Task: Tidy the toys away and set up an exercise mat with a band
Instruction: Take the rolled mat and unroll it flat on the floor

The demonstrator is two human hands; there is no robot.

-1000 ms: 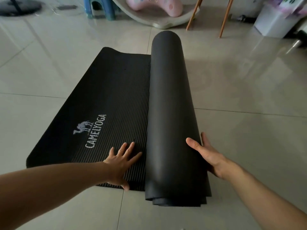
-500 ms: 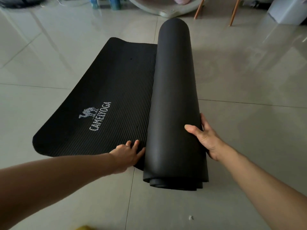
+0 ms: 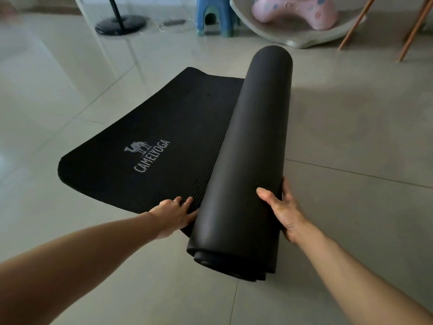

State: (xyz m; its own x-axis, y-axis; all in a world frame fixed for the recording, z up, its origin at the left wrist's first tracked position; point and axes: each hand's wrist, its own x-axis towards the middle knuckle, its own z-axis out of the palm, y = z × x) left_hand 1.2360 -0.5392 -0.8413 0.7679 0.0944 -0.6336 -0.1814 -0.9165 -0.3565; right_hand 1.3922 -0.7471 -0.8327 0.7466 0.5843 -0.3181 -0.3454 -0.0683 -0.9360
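A black exercise mat (image 3: pixel 150 127) printed CAMELYOGA lies partly unrolled on the tiled floor. Its rolled part (image 3: pixel 248 160) runs from near me toward the back, right of the flat sheet. My left hand (image 3: pixel 172 214) rests on the flat sheet at its near edge, beside the roll, with fingers and thumb on top. My right hand (image 3: pixel 284 211) grips the right side of the roll near its close end, thumb over the top and fingers round the far side. No band is in view.
At the back stand a blue stool (image 3: pixel 212 15), a pale rocker (image 3: pixel 295 36) holding a pink toy (image 3: pixel 297 10), a black fan base (image 3: pixel 120 25) and wooden chair legs (image 3: pixel 412 31). Bare tile lies right of the roll.
My left hand drew back from a spread, flat press to the sheet's near edge. My right hand wrapped farther round the roll. The roll now lies slanted and the view has tilted up.
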